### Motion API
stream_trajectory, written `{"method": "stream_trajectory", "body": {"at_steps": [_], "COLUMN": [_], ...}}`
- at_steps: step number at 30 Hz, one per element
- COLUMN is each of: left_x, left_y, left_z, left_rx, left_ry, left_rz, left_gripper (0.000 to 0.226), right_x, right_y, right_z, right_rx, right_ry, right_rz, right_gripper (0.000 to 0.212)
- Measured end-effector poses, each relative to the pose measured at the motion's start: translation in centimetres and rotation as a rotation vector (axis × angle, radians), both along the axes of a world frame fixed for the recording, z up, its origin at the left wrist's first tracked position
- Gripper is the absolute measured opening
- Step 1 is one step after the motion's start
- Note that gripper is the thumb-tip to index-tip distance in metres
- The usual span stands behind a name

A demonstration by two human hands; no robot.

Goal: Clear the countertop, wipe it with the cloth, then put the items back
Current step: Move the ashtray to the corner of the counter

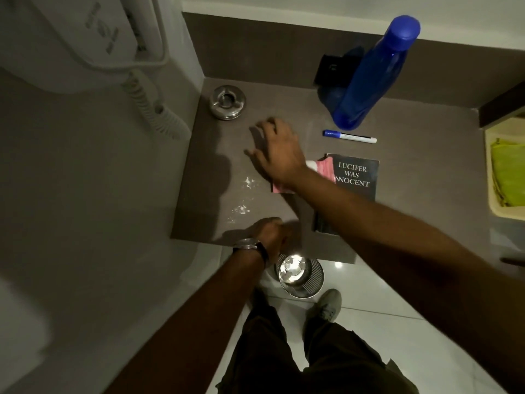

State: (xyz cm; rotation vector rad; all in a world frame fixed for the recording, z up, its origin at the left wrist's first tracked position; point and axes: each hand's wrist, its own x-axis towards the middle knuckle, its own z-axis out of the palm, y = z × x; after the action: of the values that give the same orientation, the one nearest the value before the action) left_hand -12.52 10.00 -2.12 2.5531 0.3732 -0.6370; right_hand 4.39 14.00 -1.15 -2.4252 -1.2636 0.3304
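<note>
Four items, ashtray [227, 102], bottle [369, 78], marker [349, 136] and book [355, 177], crowd the right hand [277, 150], grip spread; left hand [270, 234] grip unclear.

Dark-strapped metal wristwatch [250, 247] by the left hand [270, 231]; dark trousers [326, 362]; grey laced shoe [326, 307].

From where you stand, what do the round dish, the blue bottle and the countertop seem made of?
The round dish looks like polished metal: silvery, with bright reflections. The blue bottle seems translucent plastic; light shows through its body. The countertop looks like matte grey-brown stone or laminate; I cannot tell which.
</note>
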Motion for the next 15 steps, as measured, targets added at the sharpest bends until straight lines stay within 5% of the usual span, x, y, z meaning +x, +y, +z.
{"method": "stream_trajectory", "body": {"at_steps": [6,15], "left_x": [-0.6,-0.9], "left_y": [0.3,0.4], "left_z": [1.1,1.1], "left_rx": [-0.115,-0.117], "left_ry": [0.075,0.138], "left_rz": [0.056,0.053], "left_gripper": [0.022,0.036], "right_x": [1.0,3.1], "right_y": [-10.2,-11.5], "right_z": [-0.5,0.1], "right_rx": [-0.090,-0.273], "right_ry": [-0.042,-0.111], "right_rz": [0.064,0.198], "right_gripper": [0.110,0.091]}}
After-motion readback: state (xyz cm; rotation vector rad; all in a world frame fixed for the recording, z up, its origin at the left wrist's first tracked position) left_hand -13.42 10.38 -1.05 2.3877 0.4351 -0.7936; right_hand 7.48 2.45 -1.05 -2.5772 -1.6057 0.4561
